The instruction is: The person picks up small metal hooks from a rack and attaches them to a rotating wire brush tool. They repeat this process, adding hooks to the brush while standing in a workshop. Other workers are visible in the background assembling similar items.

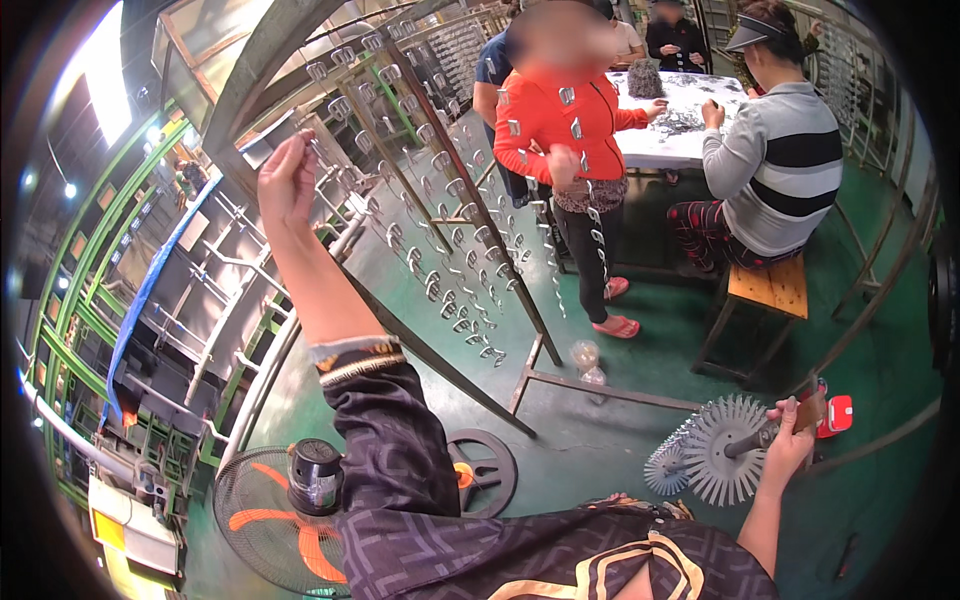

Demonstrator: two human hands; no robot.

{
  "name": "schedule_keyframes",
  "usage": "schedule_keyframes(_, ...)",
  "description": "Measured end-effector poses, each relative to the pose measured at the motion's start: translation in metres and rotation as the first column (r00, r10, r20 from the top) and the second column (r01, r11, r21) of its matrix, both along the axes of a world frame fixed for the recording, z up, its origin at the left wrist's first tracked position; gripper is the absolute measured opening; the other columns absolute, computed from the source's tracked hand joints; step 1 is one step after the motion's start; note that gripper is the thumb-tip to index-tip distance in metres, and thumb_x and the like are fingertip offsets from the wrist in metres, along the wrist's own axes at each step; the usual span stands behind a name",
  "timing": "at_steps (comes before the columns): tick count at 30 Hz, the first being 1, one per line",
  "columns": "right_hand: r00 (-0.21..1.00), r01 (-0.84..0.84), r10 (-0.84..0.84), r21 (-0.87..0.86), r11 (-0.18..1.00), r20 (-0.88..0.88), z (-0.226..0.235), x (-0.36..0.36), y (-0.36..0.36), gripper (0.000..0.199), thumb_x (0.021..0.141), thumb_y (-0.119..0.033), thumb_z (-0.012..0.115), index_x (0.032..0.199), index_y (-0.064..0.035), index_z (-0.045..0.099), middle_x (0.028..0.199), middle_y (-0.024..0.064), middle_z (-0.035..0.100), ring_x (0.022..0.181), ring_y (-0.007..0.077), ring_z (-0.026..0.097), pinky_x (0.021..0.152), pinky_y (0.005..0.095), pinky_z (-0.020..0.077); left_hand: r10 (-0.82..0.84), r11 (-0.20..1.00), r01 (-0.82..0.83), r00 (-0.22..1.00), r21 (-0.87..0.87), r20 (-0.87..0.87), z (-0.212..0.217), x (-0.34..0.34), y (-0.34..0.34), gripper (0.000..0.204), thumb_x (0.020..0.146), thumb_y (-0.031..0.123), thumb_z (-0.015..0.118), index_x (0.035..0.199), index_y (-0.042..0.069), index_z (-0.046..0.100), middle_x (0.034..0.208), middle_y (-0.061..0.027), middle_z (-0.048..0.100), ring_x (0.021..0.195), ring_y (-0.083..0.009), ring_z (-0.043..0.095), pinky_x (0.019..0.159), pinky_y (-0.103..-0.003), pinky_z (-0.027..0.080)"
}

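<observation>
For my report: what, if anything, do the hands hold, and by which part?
The right hand holds a finned metal disc, apparently by its dark shaft; left hand: cannot be told.

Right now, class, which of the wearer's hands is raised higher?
The left hand, up at the picture's upper left; the right hand is lower, holding a finned silver disc by its dark shaft.

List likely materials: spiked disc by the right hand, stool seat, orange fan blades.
Spiked disc: probably metal, silver-grey with a dull sheen, going by the thin, crisp radiating prongs; coating unclear.
Stool seat: likely wood, yellow-brown with darker patches; possibly varnished.
Fan blades: probably moulded plastic, given the even orange colour and smooth curves; painted metal can't be excluded.
</observation>
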State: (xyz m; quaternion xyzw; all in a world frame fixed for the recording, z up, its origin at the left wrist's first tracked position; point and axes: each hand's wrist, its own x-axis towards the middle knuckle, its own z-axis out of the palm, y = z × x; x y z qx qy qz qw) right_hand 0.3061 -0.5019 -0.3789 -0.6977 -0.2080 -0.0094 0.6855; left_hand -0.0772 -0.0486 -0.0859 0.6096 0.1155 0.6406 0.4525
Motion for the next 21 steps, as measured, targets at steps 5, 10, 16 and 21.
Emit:
schedule_keyframes(5, 1.000, -0.007, 0.007, 0.034, 0.999, 0.011, 0.000, -0.003, 0.003, 0.029, 0.092, -0.025, 0.051, 0.075, -0.0015, 0.048, 0.066, 0.0002, 0.048, 0.063, 0.0093, 0.048, 0.061, 0.0241, 0.0390, 0.046, 0.999, -0.046, 0.997, 0.002, -0.059, -0.060, 0.007, -0.043, 0.014, 0.082, 0.003, 0.061, 0.091, -0.007, 0.063, 0.088, -0.0103, 0.064, 0.074, -0.0119, 0.056, 0.067, -0.020, 0.045)
schedule_keyframes(10, 0.999, -0.015, 0.013, 0.043, 0.999, 0.029, 0.001, -0.002, 0.009, 0.027, 0.092, -0.024, 0.050, 0.077, -0.0027, 0.047, 0.066, 0.0001, 0.046, 0.063, 0.0095, 0.047, 0.061, 0.0248, 0.0393, 0.128, 0.992, -0.127, 0.990, 0.015, -0.064, -0.110, 0.031, -0.077, 0.014, 0.080, 0.002, 0.061, 0.089, -0.009, 0.063, 0.086, -0.0096, 0.061, 0.073, -0.0124, 0.051, 0.066, -0.022, 0.040)
schedule_keyframes(16, 0.999, -0.021, 0.021, 0.007, 1.000, 0.048, 0.002, -0.006, 0.009, 0.026, 0.094, -0.023, 0.047, 0.077, -0.0030, 0.045, 0.068, -0.0003, 0.044, 0.065, 0.0093, 0.047, 0.063, 0.0245, 0.0394, 0.175, 0.984, -0.180, 0.968, -0.010, -0.182, -0.184, 0.053, -0.116, 0.008, 0.078, -0.002, 0.061, 0.083, -0.005, 0.065, 0.089, -0.0105, 0.061, 0.078, -0.0136, 0.054, 0.068, -0.024, 0.042)
schedule_keyframes(21, 0.998, -0.038, 0.037, 0.018, 0.999, 0.046, 0.001, -0.006, 0.008, 0.027, 0.094, -0.024, 0.046, 0.077, -0.0028, 0.046, 0.069, 0.0003, 0.045, 0.065, 0.0095, 0.048, 0.063, 0.0247, 0.0401, 0.120, 0.986, -0.143, 0.963, -0.081, -0.241, -0.242, 0.071, -0.153, 0.008, 0.076, -0.004, 0.062, 0.083, -0.006, 0.066, 0.090, -0.0117, 0.061, 0.083, -0.0164, 0.057, 0.076, -0.027, 0.045)
